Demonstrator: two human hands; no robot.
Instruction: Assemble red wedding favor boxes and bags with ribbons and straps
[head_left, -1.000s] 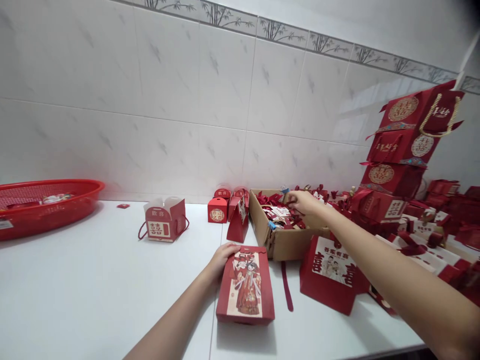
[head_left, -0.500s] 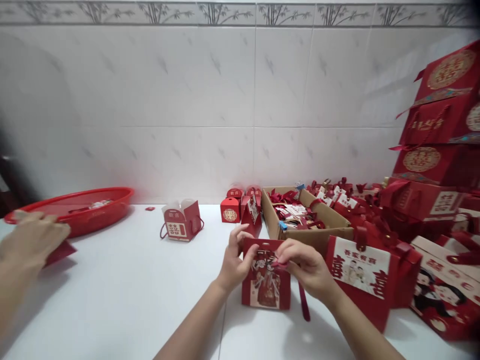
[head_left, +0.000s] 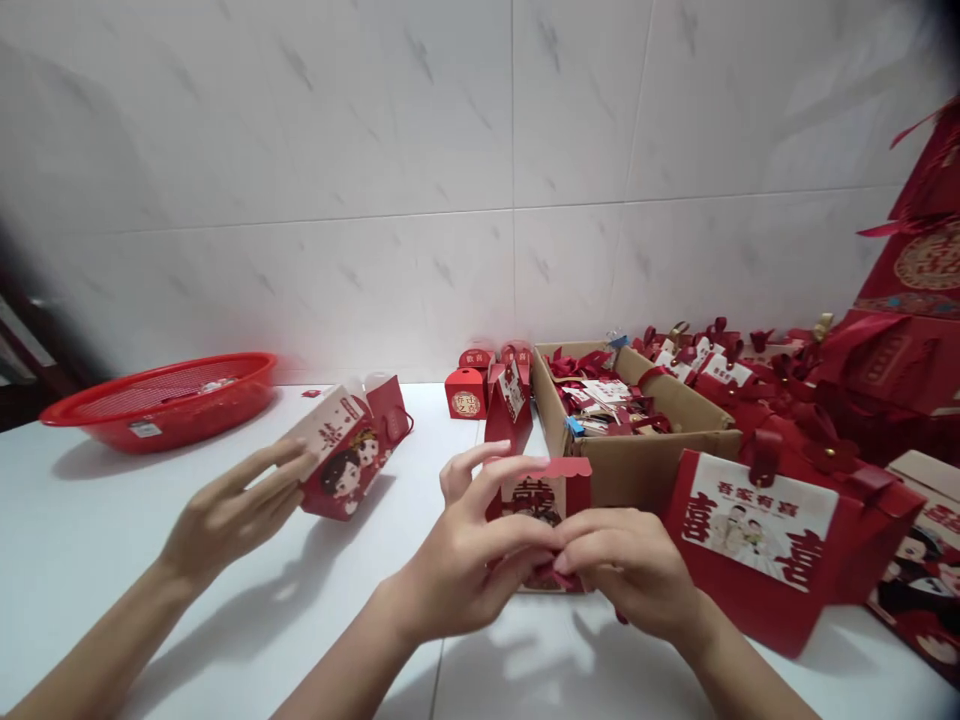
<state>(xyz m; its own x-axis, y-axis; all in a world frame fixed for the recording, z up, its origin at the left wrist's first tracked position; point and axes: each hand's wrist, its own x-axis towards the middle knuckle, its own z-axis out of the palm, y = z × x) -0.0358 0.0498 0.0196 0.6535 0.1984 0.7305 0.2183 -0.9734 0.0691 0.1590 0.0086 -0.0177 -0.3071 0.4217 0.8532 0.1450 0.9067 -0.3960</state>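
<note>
In front of me a small red gift box [head_left: 577, 490] with a scalloped top edge stands on the table, its printed front partly covered by my fingers. My left hand [head_left: 480, 545] and my right hand [head_left: 634, 575] meet at this front, fingertips pinched together on a dark red ribbon [head_left: 559, 578]. Much of the ribbon is hidden by the fingers; a bit of it shows below my right hand. To the left, another person's hand [head_left: 240, 505] holds a tilted red and cream gift box [head_left: 341, 465] with a cartoon couple on it.
A red plastic basket [head_left: 165, 425] stands at the back left. Small red boxes [head_left: 466, 393] sit near the wall beside a cardboard box [head_left: 652, 460] of ribbons and cards. Finished-looking red gift bags [head_left: 757, 550] crowd the right, with stacked red boxes [head_left: 915, 330] behind.
My left hand has left the box's side and joined my right hand at the ribbon. The other person's hand has moved right from the basket with a box. The view has tilted down.
</note>
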